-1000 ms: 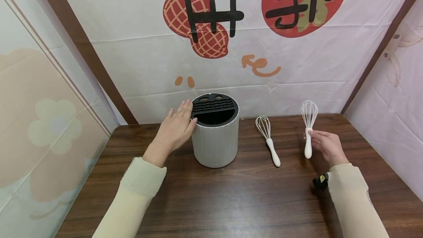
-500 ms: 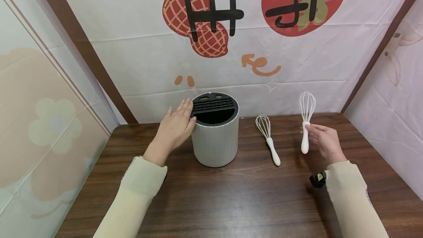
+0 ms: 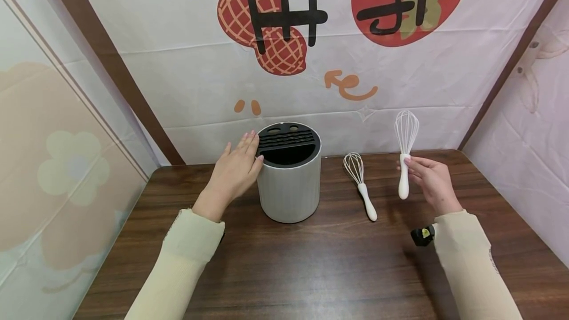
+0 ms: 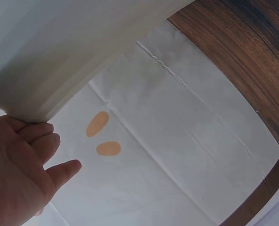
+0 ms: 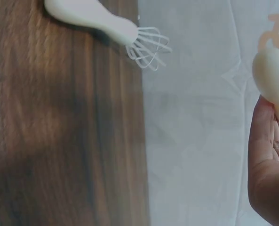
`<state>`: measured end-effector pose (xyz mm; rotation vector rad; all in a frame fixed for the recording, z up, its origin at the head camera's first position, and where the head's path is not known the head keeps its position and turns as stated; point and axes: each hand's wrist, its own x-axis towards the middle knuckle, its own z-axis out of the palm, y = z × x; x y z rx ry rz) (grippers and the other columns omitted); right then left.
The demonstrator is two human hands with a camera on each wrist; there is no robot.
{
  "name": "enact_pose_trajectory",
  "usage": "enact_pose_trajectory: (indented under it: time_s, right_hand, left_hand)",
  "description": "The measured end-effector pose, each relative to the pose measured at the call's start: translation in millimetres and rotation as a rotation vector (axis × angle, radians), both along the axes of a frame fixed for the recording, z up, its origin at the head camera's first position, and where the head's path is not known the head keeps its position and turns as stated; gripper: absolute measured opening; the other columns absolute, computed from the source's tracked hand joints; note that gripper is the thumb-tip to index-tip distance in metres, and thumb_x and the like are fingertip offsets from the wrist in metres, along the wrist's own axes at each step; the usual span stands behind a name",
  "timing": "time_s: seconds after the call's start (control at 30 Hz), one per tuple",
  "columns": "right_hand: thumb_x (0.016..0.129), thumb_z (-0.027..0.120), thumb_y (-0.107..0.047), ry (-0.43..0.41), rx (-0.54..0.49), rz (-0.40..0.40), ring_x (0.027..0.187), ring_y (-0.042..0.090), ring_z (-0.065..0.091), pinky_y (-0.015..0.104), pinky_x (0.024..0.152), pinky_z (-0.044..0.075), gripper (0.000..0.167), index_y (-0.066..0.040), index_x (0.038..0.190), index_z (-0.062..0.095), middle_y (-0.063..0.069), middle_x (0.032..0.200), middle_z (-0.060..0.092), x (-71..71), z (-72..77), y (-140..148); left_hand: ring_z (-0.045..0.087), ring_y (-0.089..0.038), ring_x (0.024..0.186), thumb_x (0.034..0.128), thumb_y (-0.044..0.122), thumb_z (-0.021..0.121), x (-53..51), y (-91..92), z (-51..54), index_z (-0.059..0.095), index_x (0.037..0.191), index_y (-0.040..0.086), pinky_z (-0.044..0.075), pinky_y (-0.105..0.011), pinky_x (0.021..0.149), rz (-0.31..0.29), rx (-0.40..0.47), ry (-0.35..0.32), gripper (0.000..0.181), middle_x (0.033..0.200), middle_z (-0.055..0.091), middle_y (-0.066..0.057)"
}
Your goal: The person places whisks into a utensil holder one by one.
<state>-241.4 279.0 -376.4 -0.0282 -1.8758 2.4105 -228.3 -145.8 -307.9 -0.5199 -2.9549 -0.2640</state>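
Note:
A pale grey round utensil holder point(image 3: 289, 194) with a black slotted insert point(image 3: 286, 140) stands upright near the back of the table. My left hand point(image 3: 233, 169) rests against the holder's left rim, its fingers fairly straight; in the left wrist view the fingertips touch the holder's wall point(image 4: 83, 42). Over at the right, my right hand point(image 3: 433, 181) pinches a white whisk point(image 3: 403, 181) by the handle between thumb and fingers, wires up, above the table. Another white whisk point(image 3: 368, 204) lies on the table between the holder and my right hand, its wires towards the back.
The dark wooden table point(image 3: 284, 270) ends at a white printed cloth wall point(image 3: 195, 83) behind the holder. Further cloth walls stand at the left and right sides. A small black device point(image 3: 422, 235) sits at the right wrist.
My right hand has raised its whisk and carried it slightly left. The left hand, the holder and the lying whisk have stayed in place.

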Motion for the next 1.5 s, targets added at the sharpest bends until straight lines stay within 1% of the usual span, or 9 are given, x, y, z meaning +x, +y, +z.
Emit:
enact_pose_trajectory:
  time_s: [0.23, 0.37, 0.47, 0.53, 0.93, 1.07, 1.27, 1.5]
  right_hand:
    - [0.089, 0.063, -0.003, 0.077, -0.037, 0.033, 0.076, 0.013, 0.07, 0.022, 0.067, 0.055, 0.012, -0.007, 0.085, 0.074, 0.004, 0.082, 0.072, -2.0, 10.7, -9.0]
    - [0.089, 0.062, -0.001, 0.106, -0.064, 0.043, 0.075, 0.014, 0.07, 0.023, 0.066, 0.055, 0.014, -0.006, 0.085, 0.074, 0.006, 0.08, 0.072, -3.4, 17.3, -16.2]
    - [0.089, 0.063, -0.001, 0.113, -0.061, 0.04, 0.074, 0.013, 0.07, 0.023, 0.066, 0.055, 0.013, -0.007, 0.085, 0.074, 0.006, 0.08, 0.072, -4.4, 22.5, -22.5]
    - [0.088, 0.064, -0.002, 0.117, -0.039, 0.031, 0.075, 0.013, 0.07, 0.023, 0.067, 0.055, 0.012, -0.007, 0.085, 0.074, 0.006, 0.08, 0.072, -4.9, 26.0, -26.4]
    - [0.086, 0.066, -0.003, 0.131, -0.062, 0.029, 0.077, 0.015, 0.07, 0.022, 0.068, 0.055, 0.008, -0.007, 0.086, 0.074, 0.008, 0.082, 0.072, -2.0, 44.6, -48.3]
    - [0.086, 0.066, -0.001, 0.151, -0.07, 0.031, 0.076, 0.015, 0.07, 0.022, 0.068, 0.055, 0.01, -0.007, 0.085, 0.074, 0.007, 0.081, 0.072, 0.0, 48.8, -54.2]
    - [0.086, 0.067, -0.002, 0.167, -0.034, 0.036, 0.078, 0.014, 0.07, 0.021, 0.069, 0.054, 0.01, -0.009, 0.086, 0.074, 0.005, 0.083, 0.072, 1.7, 53.0, -61.4]
    - [0.086, 0.067, -0.002, 0.183, -0.055, 0.041, 0.078, 0.016, 0.07, 0.022, 0.069, 0.054, 0.008, -0.007, 0.087, 0.073, 0.006, 0.084, 0.072, 2.9, 57.7, -68.1]
  left_hand:
    - [0.014, -0.026, 0.143, 0.1021, 0.032, 0.028, -0.1, 0.1, 0.8, 0.021, 0.149, -0.001, 0.009, -0.051, 0.113, -0.003, 0.008, 0.006, 0.058, 0.155, 0.017, -0.014]
    - [0.014, -0.026, 0.143, 0.102, 0.032, 0.027, -1.0, -0.9, 0.4, 0.021, 0.149, -0.001, 0.01, -0.052, 0.113, -0.002, 0.003, 0.01, 0.058, 0.155, 0.017, -0.014]
    - [0.014, -0.026, 0.143, 0.102, 0.032, 0.027, -1.5, -1.5, 0.4, 0.02, 0.149, -0.001, 0.009, -0.051, 0.113, 0.0, 0.002, 0.011, 0.058, 0.155, 0.017, -0.014]
    - [0.013, -0.026, 0.143, 0.102, 0.032, 0.027, -1.7, -1.5, 0.5, 0.02, 0.149, -0.001, 0.009, -0.052, 0.113, -0.002, 0.005, 0.01, 0.058, 0.155, 0.017, -0.014]
    - [0.013, -0.026, 0.143, 0.102, 0.033, 0.027, -0.4, -0.9, 0.1, 0.02, 0.149, -0.001, 0.009, -0.052, 0.113, -0.003, 0.01, 0.009, 0.058, 0.155, 0.017, -0.014]
    - [0.013, -0.026, 0.143, 0.102, 0.033, 0.027, 0.0, -1.0, -0.2, 0.021, 0.149, -0.001, 0.01, -0.052, 0.113, -0.004, 0.009, 0.011, 0.058, 0.155, 0.017, -0.014]
    - [0.013, -0.026, 0.143, 0.1022, 0.033, 0.027, -0.1, -0.8, -0.9, 0.021, 0.149, -0.001, 0.009, -0.05, 0.113, -0.006, 0.012, 0.011, 0.058, 0.155, 0.017, -0.014]
    - [0.013, -0.026, 0.143, 0.1021, 0.034, 0.027, 0.2, -0.4, -1.1, 0.02, 0.149, -0.001, 0.01, -0.051, 0.113, -0.006, 0.004, 0.011, 0.059, 0.155, 0.017, -0.015]
